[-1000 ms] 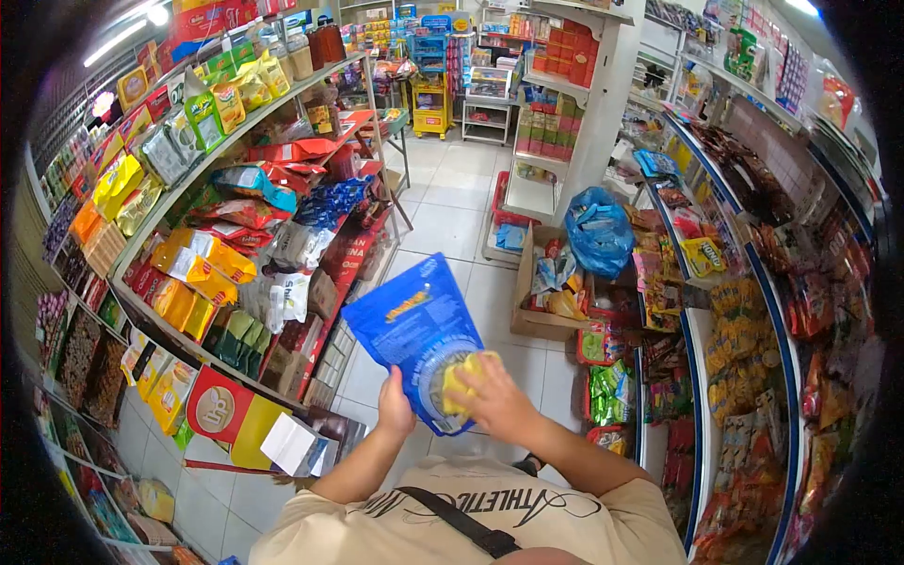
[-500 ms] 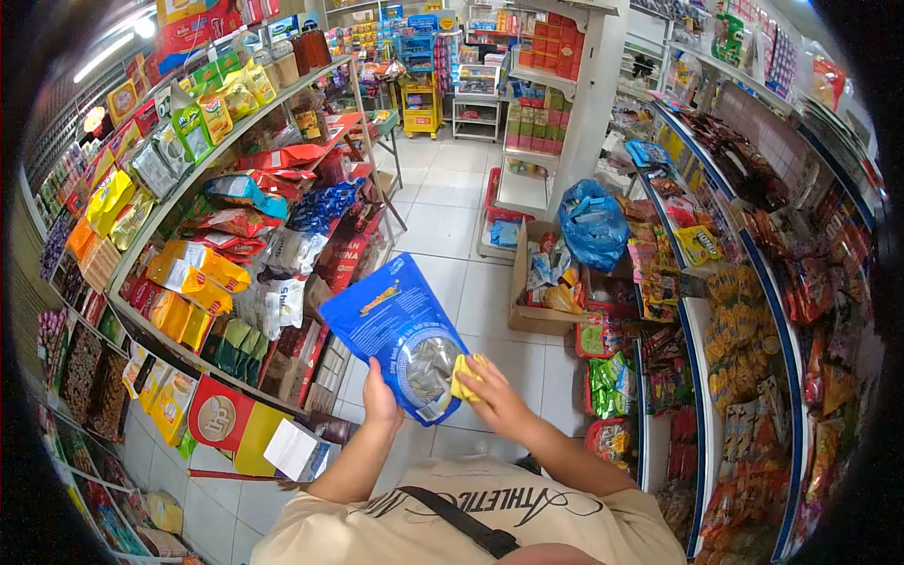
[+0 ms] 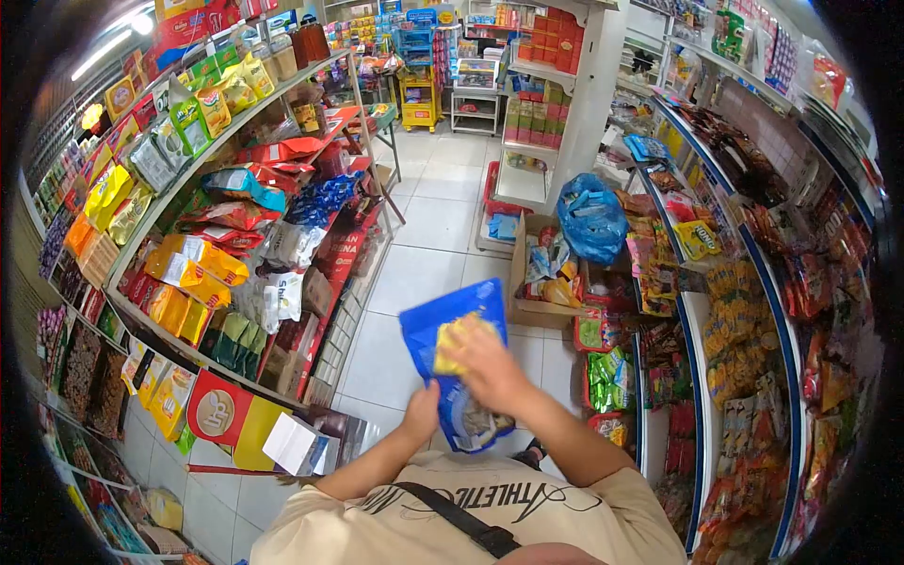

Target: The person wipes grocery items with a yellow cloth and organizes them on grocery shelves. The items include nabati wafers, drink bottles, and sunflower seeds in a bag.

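A blue plastic pouch (image 3: 424,331) with a clear window near its lower end is held up in front of my chest, a little tilted. My left hand (image 3: 423,411) grips its left edge, thumb over the front and the other fingers hidden behind. Against the upper front of the pouch, my right hand (image 3: 485,365) presses a yellow cloth (image 3: 454,343), its fingers over the cloth. Part of the printed front is hidden by that hand and the cloth. Some greyish contents show through the window.
Shelves of packaged goods (image 3: 235,188) stand on my left, and snack racks (image 3: 744,377) on my right. A cardboard box (image 3: 527,311) of packets and a blue plastic bag (image 3: 591,218) sit ahead on the right. The tiled aisle (image 3: 428,226) runs ahead between them.
The pouch has shifted right and turned more upright. My right hand and the yellow cloth have moved from the pouch's lower right edge up onto its upper front. My left hand moved right with it.
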Motion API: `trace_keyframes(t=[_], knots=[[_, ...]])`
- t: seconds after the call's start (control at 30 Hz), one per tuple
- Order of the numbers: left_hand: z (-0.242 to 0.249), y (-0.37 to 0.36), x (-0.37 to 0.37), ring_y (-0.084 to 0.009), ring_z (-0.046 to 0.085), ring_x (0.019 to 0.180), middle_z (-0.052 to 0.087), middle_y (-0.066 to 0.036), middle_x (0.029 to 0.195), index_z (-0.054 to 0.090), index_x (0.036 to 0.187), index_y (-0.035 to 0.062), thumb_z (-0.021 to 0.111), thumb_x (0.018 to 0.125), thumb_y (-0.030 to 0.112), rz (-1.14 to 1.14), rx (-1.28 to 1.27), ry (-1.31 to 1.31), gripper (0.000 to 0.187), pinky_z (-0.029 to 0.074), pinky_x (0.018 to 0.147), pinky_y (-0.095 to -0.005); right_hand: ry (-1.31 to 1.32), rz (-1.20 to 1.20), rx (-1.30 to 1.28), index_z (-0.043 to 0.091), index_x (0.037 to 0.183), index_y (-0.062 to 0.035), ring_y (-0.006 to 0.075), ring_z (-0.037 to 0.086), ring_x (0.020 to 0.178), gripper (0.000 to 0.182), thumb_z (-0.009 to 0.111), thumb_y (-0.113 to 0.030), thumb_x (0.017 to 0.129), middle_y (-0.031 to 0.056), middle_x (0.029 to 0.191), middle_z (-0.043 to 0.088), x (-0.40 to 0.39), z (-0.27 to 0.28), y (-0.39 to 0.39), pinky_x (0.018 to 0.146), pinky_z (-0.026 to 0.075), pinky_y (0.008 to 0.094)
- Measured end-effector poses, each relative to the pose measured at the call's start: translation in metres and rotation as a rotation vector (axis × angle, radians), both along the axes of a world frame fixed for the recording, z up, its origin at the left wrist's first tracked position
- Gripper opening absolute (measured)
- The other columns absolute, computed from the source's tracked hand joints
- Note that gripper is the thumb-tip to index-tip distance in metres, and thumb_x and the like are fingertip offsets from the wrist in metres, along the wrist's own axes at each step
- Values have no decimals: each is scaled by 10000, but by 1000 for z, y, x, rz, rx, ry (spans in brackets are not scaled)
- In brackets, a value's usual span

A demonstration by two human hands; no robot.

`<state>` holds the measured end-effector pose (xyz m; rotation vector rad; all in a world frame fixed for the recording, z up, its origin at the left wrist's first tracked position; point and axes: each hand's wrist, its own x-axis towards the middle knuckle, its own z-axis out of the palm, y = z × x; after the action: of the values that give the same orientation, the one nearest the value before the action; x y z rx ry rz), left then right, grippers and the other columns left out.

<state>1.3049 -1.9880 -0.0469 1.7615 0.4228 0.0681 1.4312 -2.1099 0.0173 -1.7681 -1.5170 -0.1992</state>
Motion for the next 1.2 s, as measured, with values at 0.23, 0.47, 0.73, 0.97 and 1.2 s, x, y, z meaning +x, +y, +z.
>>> trace_keyframes(t=[0.23,0.47,0.73,0.97,1.2], knots=[[1,28,7,-193,544,956,569,-115,1066,515,1079,-32,278,948,357,391,-498,-393,474,410,866,-317,-135,111,-173,545,1144,-151,400,343,1197,439,548,-76,712,110,1287,417,-33,-22,-9,995,284,476],[5,-10,-3,-184,538,956,579,-102,1039,524,1068,-45,268,954,327,92,-391,-202,465,396,870,-313,105,-169,38,507,1170,-106,447,283,1221,457,520,-22,722,165,1296,405,25,-11,-6,1015,243,469],[23,9,1,-158,556,871,599,-93,969,563,1009,-28,321,943,345,485,-443,-219,449,419,807,-282,-62,261,-104,534,1136,-104,422,307,1211,490,557,-12,655,121,1260,427,-45,-13,-16,998,259,509],[20,-32,9,-148,541,722,617,-74,840,594,889,-13,371,910,444,298,-285,-189,509,415,659,-282,154,-12,99,473,1221,-71,398,306,1225,472,497,-30,751,178,1298,384,4,-68,-70,1040,216,427],[17,-154,34,-178,563,864,607,-94,973,565,1023,-41,308,942,354,-177,-437,19,478,420,822,-292,979,-346,352,423,1240,-11,254,411,1170,366,385,-127,896,133,1262,441,48,-92,-208,992,291,332]])
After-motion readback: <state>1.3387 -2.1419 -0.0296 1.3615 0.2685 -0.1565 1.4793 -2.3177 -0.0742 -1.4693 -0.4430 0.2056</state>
